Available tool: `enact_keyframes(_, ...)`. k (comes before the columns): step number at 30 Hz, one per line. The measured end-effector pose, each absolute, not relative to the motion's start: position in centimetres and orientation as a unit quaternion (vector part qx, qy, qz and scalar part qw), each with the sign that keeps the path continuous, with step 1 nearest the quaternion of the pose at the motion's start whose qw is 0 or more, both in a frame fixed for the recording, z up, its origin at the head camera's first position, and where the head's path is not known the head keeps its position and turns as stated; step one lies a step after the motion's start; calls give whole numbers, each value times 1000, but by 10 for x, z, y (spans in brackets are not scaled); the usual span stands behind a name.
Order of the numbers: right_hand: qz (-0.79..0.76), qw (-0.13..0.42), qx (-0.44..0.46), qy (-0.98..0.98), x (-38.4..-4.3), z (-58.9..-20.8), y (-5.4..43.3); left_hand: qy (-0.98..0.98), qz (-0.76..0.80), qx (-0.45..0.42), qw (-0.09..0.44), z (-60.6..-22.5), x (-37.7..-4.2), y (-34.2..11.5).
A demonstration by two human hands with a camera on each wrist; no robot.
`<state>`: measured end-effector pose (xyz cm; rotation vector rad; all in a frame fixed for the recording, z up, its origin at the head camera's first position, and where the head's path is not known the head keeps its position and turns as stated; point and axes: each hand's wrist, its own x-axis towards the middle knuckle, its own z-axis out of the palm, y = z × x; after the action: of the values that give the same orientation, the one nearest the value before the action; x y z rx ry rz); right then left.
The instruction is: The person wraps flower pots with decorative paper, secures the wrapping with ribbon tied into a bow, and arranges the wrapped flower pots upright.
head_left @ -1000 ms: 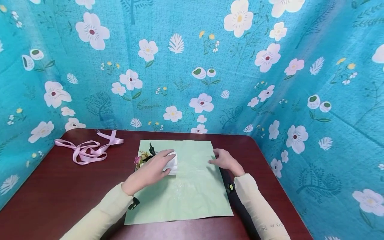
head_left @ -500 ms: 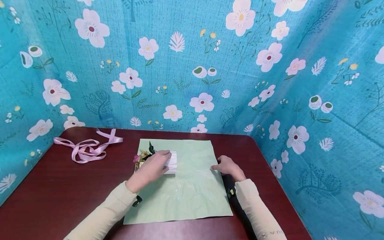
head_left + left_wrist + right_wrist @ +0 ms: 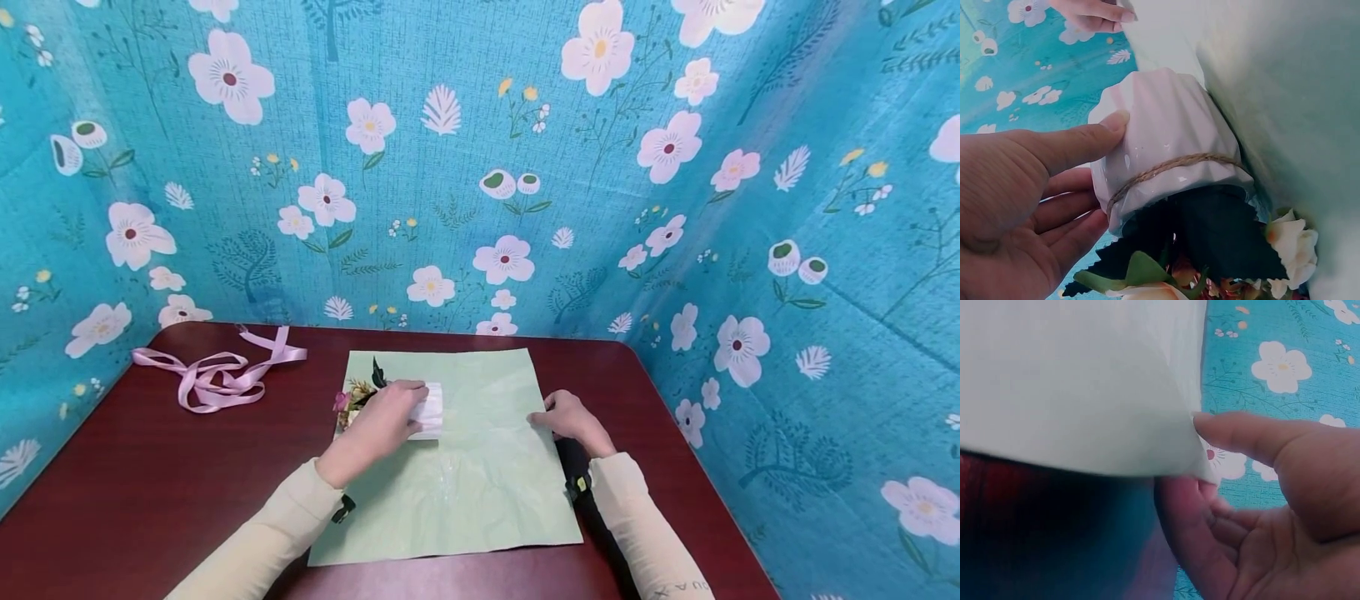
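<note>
A white faceted flower pot (image 3: pixel 1166 125) with a twine cord (image 3: pixel 1175 164) round its mouth lies on its side on a pale green sheet of wrapping paper (image 3: pixel 480 500). My left hand (image 3: pixel 377 422) holds the pot from above, thumb on one side and fingers on the other. Out of its mouth, toward the left, come artificial flowers (image 3: pixel 342 402) and dark leaves (image 3: pixel 1222 231). At the sheet's right edge, my right hand (image 3: pixel 572 417) pinches the paper, thumb on top and fingers beneath; in the right wrist view that edge (image 3: pixel 1104 465) stands raised.
A loose pink satin ribbon (image 3: pixel 287 353) lies tangled at the back left of the dark red table (image 3: pixel 150 483). Behind and to the right hangs a blue flowered cloth (image 3: pixel 450 208), close along the table's edges.
My left hand has come down onto the pot and its fingers have closed on it. My right hand has moved slightly toward me and taken hold of the paper's right edge.
</note>
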<state>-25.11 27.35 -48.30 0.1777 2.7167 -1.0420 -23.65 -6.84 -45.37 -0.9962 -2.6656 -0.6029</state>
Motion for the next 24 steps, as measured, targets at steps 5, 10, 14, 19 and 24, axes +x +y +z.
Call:
enact_keyframes(5,-357,107,37,927,-252,-479,274,-912,-208,-337,108,-454,-235,-68)
enact_keyframes(10,-362,91,24,928,-251,-471,275,-911,-208,-339,113,-455,-236,-68)
enact_keyframes(14,-368,87,15,926,-249,-463,278,-908,-216,-341,110,-456,-238,-67)
enact_keyframes(19,-381,75,4,921,-247,-457,281,-907,-228,-340,102,-459,-242,-64)
enact_keyframes(24,-392,64,1,918,-246,-450,281,-905,-226,-344,108,-461,-244,-62)
